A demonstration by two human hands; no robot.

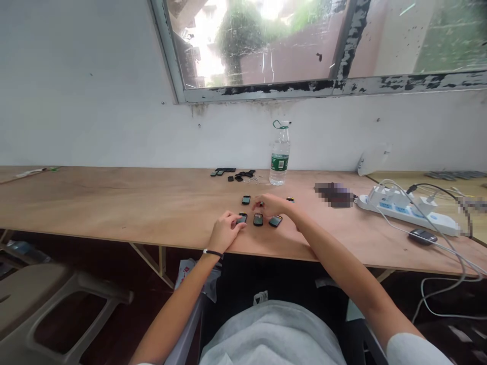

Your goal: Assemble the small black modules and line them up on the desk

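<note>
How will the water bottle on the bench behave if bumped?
Probably tips easily: the water bottle stands upright, tall on a narrow base. Likely light and squashy, since it looks like thin clear plastic; its fill level is unclear. On its side it would likely roll on the flat bench.

Looks like a makeshift workshop / small assembly room. Bare plywood surface point(114, 203) on angled wooden braces, run along a plain white wall point(76, 101). Window frame point(304, 88) with peeling paint. Power strip point(411, 213) loaded with chargers, batch of small dark gadgets point(258, 219) laid out, plastic stool point(49, 304) alongside.
</note>
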